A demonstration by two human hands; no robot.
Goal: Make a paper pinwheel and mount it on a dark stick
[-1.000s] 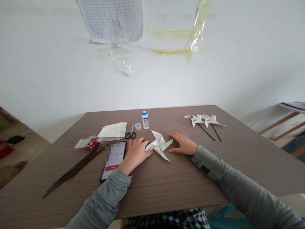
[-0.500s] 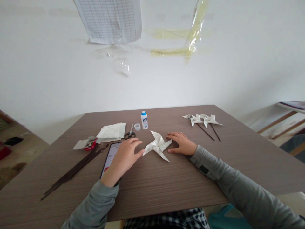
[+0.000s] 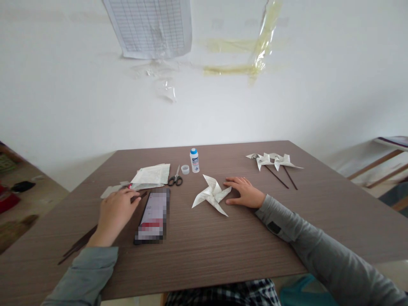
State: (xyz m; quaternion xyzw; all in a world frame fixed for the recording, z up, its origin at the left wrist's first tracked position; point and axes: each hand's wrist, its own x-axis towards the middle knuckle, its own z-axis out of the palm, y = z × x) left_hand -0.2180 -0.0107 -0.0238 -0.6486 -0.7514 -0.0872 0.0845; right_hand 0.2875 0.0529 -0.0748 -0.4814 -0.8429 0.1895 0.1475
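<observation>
Fingers of your left hand point(image 3: 115, 211) curl loosely over the bundle of thin dark wooden sticks point(image 3: 83, 241), which lies on the brown wood-grain table point(image 3: 223, 250). The palm faces down and the fingertips rest on the upper end of the bundle; whether they actually pinch a stick you cannot tell from this angle. The sticks run out from under your wrist toward the near left edge of the table.

Your right hand point(image 3: 245, 192) lies flat and open on the table, palm down, fingers stretched to the left. Its fingertips sit just beside the right-hand blade of the white folded-paper pinwheel point(image 3: 211, 196), close to touching it, and grip nothing.

That pinwheel rests on the table between your two hands, much nearer the right one and well apart from the left. Just right of your left hand lies a black smartphone point(image 3: 153, 216), face up. Behind the phone sit a stack of printed white paper sheets point(image 3: 150, 176), a pair of black-handled scissors point(image 3: 175, 178), a small clear cap point(image 3: 185, 169) and a white glue bottle with a blue top point(image 3: 194, 160). Two finished paper pinwheels on dark sticks point(image 3: 273, 163) lie at the far right of the table, beyond your right hand.
</observation>
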